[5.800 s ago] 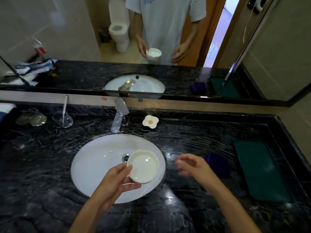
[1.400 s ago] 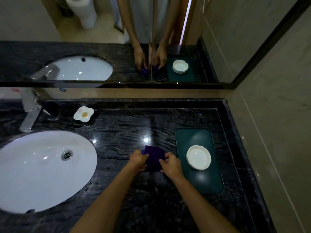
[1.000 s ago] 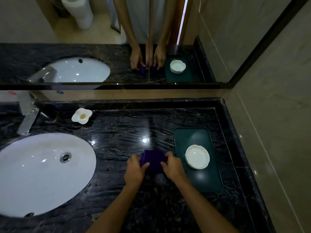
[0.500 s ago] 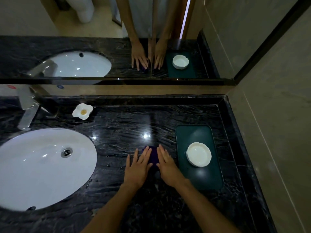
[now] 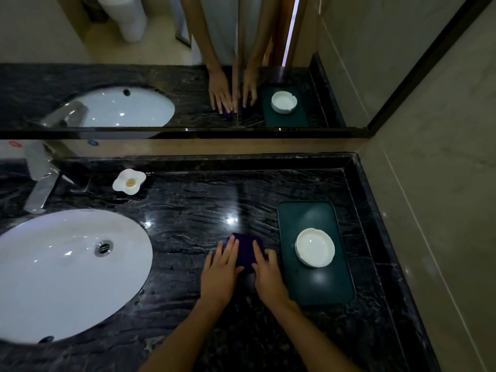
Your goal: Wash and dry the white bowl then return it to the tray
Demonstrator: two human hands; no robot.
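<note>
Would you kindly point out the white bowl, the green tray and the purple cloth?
white bowl (image 5: 314, 247), head view, inner bottom.
green tray (image 5: 319, 288), head view, bare near end.
purple cloth (image 5: 244, 249), head view, patch between the hands.

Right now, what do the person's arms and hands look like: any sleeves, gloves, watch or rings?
Both forearms are bare up to the frame's bottom edge; no sleeve shows. The left hand and right hand wear no gloves, and no watch, bracelet or ring is visible on either. The dim light could hide small details. In the mirror, the arms also look bare.
</note>
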